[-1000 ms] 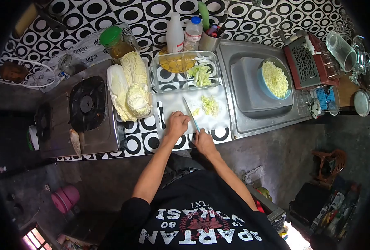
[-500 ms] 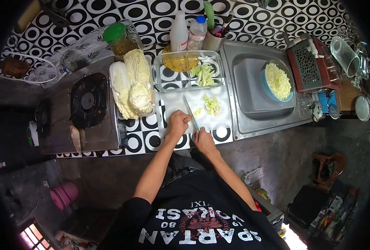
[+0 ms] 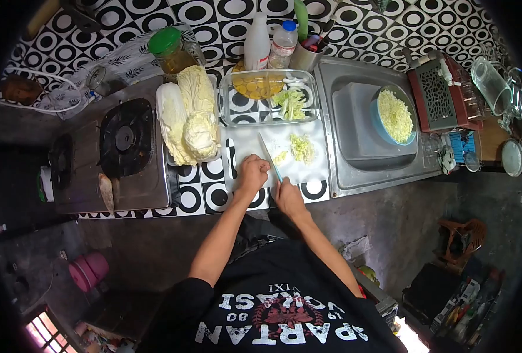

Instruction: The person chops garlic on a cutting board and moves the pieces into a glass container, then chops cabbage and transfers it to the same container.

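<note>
Two hands share the white cutting board (image 3: 284, 154): right hand (image 3: 287, 197) closed on the knife (image 3: 269, 157), blade's long axis running up-left away from the body, w/ left hand (image 3: 252, 173) curled, fingers tucked, just left of the blade, the nearer one to it; can't tell if it's pinning anything. Chopped cabbage pile (image 3: 301, 147) sits just right of the blade. Only legible writing: shirt (image 3: 284, 306), mirrored, "SPARTAN" & "80".

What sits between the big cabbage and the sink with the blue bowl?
In the head view, between the cabbage and the sink sit a glass dish and the white cutting board with chopped cabbage.
</note>
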A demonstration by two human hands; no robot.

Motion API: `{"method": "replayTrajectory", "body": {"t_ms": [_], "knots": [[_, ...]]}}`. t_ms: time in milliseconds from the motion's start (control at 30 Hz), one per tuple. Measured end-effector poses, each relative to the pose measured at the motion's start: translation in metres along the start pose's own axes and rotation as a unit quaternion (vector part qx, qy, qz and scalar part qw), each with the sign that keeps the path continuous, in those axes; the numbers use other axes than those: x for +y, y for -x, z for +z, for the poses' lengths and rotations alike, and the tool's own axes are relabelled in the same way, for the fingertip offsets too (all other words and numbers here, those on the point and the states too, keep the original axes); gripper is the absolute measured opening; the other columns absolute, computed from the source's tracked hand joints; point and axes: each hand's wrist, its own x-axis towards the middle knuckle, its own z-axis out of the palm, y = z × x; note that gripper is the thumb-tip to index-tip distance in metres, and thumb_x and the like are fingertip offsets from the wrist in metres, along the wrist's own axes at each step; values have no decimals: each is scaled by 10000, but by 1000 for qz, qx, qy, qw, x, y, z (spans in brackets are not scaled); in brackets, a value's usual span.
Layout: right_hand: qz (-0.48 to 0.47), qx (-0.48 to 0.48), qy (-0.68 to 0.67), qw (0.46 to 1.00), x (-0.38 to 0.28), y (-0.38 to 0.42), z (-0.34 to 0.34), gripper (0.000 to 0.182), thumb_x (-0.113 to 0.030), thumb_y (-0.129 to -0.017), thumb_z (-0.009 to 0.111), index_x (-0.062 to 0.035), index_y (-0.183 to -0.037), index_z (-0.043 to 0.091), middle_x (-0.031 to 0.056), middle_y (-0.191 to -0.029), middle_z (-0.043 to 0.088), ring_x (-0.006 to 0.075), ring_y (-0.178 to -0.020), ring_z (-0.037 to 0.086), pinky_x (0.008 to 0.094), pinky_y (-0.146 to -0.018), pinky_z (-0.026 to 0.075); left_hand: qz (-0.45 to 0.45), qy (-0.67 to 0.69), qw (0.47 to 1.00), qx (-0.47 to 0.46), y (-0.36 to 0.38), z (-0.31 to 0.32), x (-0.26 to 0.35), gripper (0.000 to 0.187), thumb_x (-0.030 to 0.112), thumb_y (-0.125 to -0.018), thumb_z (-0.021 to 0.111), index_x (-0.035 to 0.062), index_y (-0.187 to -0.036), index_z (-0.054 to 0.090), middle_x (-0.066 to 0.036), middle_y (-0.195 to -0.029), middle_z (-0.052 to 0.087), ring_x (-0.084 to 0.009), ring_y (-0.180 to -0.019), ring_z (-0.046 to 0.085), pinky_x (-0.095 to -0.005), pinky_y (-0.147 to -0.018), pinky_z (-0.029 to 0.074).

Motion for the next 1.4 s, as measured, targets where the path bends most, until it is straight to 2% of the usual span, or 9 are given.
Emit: {"method": "replayTrajectory", "body": {"t_ms": [200, 400, 433, 700, 767, 867, 1067, 1267, 1400], "knots": [[-9, -41, -8, 999, 4, 13, -7, 328, -235, -928, 401, 69, -834, 479, 330, -679, 556, 503, -689, 555, 540, -617, 448, 4, 4, 1000, 28, 2, 1, 1, 102, -18, -618, 575, 62, -642, 633, -105, -685, 544, -310, -708, 520, -402, -664, 419], [18, 0, 7, 1000, 4, 14, 11, 288, -209, -921, 415, 64, -844, 466, 329, -673, 557, 499, -673, 558, 543, -611, 449, 33, -6, 999, 24, 2, 0, -1, 108, -31, -628, 572, 52, -666, 630, -113, -699, 539, -314, -719, 510, -401, -670, 417], [16, -21, 2, 1000, 5, 6, 11, 329, -241, -918, 410, 80, -885, 472, 337, -718, 569, 493, -730, 570, 544, -673, 453, 35, -8, 999, 22, 4, 1, -1, 108, -34, -628, 572, 48, -667, 630, -115, -698, 538, -314, -721, 510, -400, -672, 417], [3, -11, -7, 1000, -4, 13, -2, 316, -220, -924, 417, 73, -831, 489, 333, -678, 545, 499, -704, 551, 532, -625, 439, 62, -11, 998, -8, 7, -10, -3, 114, 12, -653, 608, 37, -750, 664, -108, -753, 575, -279, -731, 554, -361, -685, 452], [17, -7, 0, 1000, 1, 20, 13, 311, -223, -922, 413, 68, -839, 487, 331, -694, 555, 497, -708, 556, 538, -640, 442, -6, 37, 998, -43, 12, -22, 0, 171, 25, -651, 592, 24, -801, 674, -108, -750, 559, -276, -694, 543, -362, -686, 450], [32, 0, 1, 999, 3, 15, 22, 304, -229, -921, 405, 58, -853, 479, 325, -709, 567, 497, -706, 560, 551, -650, 445, -35, 58, 996, -55, 29, -47, 1, 206, 44, -666, 608, 24, -860, 676, -111, -778, 572, -265, -672, 551, -346, -649, 463], [24, -23, 1, 999, -13, 17, -18, 343, -263, -924, 417, 69, -883, 492, 320, -722, 567, 479, -722, 562, 523, -649, 446, -19, 76, 994, -78, 50, -122, 9, 237, 7, -695, 632, 17, -930, 659, -95, -812, 600, -179, -628, 570, -273, -581, 466], [85, 31, -1, 996, -15, 37, 7, 329, -293, -927, 409, 31, -934, 464, 309, -709, 569, 483, -720, 556, 545, -655, 427, -23, 104, 989, -102, 69, -161, -5, 248, -6, -708, 653, 23, -955, 660, -59, -782, 597, -116, -613, 531, -231, -558, 438], [70, 3, 21, 997, -22, 48, 26, 339, -316, -919, 421, 21, -890, 451, 308, -701, 568, 496, -722, 549, 556, -665, 425, -24, 101, 987, -120, 72, -178, -4, 239, 6, -703, 658, 24, -941, 664, -65, -791, 610, -121, -609, 535, -233, -556, 436]]}}
